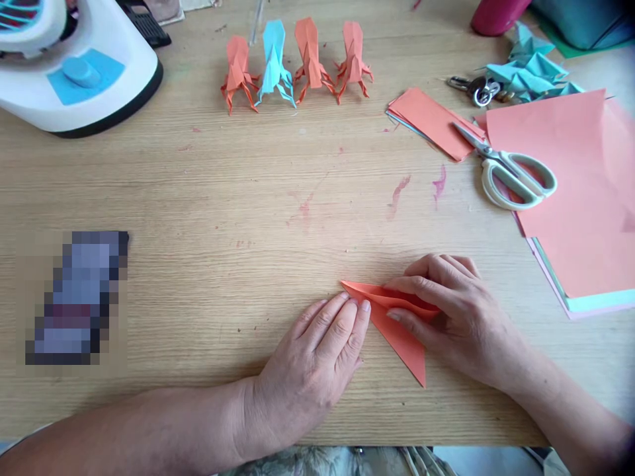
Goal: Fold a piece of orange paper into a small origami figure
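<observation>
A folded orange paper [397, 330], pointed at both ends, lies near the front edge of the wooden table [208, 218]. My left hand [317, 363] lies flat with its fingers together, its fingertips pressing the paper's left edge. My right hand [456, 317] is curled over the paper's right side, thumb and fingers pinching a raised flap.
Several finished origami figures [297, 63], orange and one blue, stand in a row at the back. Scissors [510, 172] lie on orange sheets [575, 198] at the right, with cut orange strips [431, 122], keys [476, 89] and blue folded pieces [530, 69] behind. A white appliance [79, 66] sits at the back left.
</observation>
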{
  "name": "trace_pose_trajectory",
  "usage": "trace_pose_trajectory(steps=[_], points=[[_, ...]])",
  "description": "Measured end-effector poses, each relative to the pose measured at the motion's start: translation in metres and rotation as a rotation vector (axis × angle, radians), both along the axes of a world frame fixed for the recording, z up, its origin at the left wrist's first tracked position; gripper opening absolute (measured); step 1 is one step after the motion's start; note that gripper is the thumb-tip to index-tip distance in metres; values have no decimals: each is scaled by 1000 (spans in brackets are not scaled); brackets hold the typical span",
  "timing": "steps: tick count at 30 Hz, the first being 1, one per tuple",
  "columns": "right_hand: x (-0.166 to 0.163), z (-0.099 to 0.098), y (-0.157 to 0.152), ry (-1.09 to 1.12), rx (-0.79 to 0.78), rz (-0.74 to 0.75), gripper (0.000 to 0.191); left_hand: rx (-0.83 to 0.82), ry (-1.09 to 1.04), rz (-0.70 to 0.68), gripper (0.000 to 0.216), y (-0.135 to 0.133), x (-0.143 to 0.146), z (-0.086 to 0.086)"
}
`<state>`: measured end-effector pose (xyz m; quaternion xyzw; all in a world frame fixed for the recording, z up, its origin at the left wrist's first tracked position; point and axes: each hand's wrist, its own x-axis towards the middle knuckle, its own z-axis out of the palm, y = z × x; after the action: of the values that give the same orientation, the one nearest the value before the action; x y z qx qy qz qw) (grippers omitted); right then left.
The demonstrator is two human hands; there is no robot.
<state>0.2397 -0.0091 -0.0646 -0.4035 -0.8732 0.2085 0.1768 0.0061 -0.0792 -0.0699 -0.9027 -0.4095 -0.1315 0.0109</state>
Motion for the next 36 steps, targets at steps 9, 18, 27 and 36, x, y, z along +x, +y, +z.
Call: trace_pose_trajectory(steps=[9, 18, 27, 36], points=[[-1, 1, 0, -4, -17, 2, 15, -52, -3, 19, 42, -1, -1, 0], [-2, 0, 1, -3, -23, 6, 15, -45, 20, 34, 50, 0, -2, 3], [-1, 1, 1, -2, -33, 4, 14, -36, 31, 28, 48, 0, -3, 3], [-1, 1, 2, -6, -35, 0, 14, -89, -39, 8, 42, 8, -6, 5]])
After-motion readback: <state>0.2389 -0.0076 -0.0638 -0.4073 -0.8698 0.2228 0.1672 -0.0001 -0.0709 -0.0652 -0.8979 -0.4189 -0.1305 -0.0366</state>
